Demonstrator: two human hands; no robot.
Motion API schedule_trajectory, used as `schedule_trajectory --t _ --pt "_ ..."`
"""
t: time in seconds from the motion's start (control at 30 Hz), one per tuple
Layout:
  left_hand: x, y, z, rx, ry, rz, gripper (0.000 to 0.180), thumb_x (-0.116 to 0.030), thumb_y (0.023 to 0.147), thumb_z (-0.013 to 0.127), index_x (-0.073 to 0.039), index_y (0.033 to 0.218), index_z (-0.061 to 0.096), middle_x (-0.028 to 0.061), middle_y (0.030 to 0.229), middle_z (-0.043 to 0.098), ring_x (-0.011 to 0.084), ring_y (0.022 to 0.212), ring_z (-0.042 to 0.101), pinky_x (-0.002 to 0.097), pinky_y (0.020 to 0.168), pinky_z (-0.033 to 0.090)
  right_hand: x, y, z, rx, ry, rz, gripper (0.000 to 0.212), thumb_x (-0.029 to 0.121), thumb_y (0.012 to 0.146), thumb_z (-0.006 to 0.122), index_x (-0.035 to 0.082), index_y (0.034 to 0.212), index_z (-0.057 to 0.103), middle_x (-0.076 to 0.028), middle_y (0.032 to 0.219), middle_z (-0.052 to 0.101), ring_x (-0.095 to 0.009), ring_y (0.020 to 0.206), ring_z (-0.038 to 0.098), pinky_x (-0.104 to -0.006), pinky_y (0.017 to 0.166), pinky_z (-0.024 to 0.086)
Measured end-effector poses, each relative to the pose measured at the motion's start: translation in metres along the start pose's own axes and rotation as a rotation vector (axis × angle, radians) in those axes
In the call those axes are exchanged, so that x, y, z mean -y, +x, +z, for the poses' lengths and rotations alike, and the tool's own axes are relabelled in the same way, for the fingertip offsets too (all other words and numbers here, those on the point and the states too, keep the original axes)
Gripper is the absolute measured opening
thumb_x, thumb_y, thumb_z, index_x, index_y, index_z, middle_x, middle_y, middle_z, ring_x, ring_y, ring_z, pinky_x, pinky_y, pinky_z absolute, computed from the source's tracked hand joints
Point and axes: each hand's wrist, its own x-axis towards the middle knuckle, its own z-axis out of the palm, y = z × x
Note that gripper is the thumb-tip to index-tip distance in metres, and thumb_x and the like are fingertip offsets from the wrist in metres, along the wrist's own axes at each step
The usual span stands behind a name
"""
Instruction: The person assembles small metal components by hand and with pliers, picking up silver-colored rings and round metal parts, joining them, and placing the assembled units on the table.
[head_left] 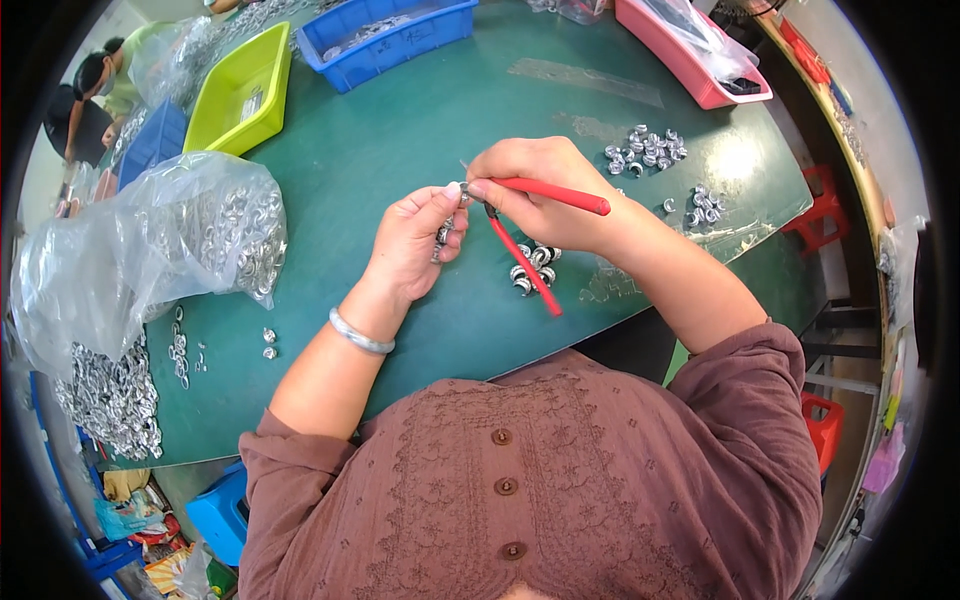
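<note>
My left hand (412,238) is closed around several small silver metal pieces (441,240), with one pinched at the thumb and fingertip. In my right hand (540,185) are pliers with red handles (565,195); one handle sticks out to the right, the other points down toward me. The two hands meet over the table, and the pliers' jaws, mostly hidden by my fingers, are at the pinched piece. Below the right hand lies a small heap of curved silver pieces (541,262), partly behind the lower handle.
On the green table (400,120), more curved pieces (648,150) lie at right. Left are a clear bag of metal pieces (240,235) and a loose pile (110,400). Green (240,90), blue (390,45) and pink trays (700,70) stand farther back. Another person (85,110) is far left.
</note>
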Motion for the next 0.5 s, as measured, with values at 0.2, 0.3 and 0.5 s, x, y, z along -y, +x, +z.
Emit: schedule_trajectory --t 0.2,0.3,0.5 --pt "-0.0003 -0.0008 0.0015 0.025 0.038 0.0 0.014 -0.02 0.084 0.057 -0.007 0.08 0.057 0.0004 0.066 0.052 0.0062 0.052 0.045 0.0165 0.041 0.034 -0.0011 -0.0014 -0.0041 0.042 0.039 0.005 0.009 0.01 0.075 0.058 0.001 0.075 0.059 -0.014 0.072 0.06 -0.031 0.066 0.059 -0.0344 0.059 0.048" --pt "-0.002 -0.0013 0.0023 0.016 0.055 -0.002 0.014 -0.02 0.084 0.057 -0.007 0.079 0.056 0.0007 0.066 0.052 0.0059 0.051 0.044 0.0162 0.041 0.034 0.0 -0.0023 -0.0038 0.041 0.01 -0.011 0.01 0.01 0.075 0.058 0.0 0.075 0.058 -0.015 0.072 0.06 -0.031 0.067 0.059 -0.0343 0.06 0.048" --pt "-0.0008 -0.0018 0.0024 0.046 0.102 0.004 0.017 -0.022 0.084 0.057 -0.007 0.079 0.056 0.0011 0.066 0.052 0.0056 0.049 0.042 0.0158 0.041 0.032 -0.0043 -0.0036 -0.0047 0.073 0.066 -0.016 0.009 0.009 0.074 0.058 0.0 0.075 0.058 -0.015 0.073 0.06 -0.032 0.067 0.059 -0.0345 0.06 0.048"
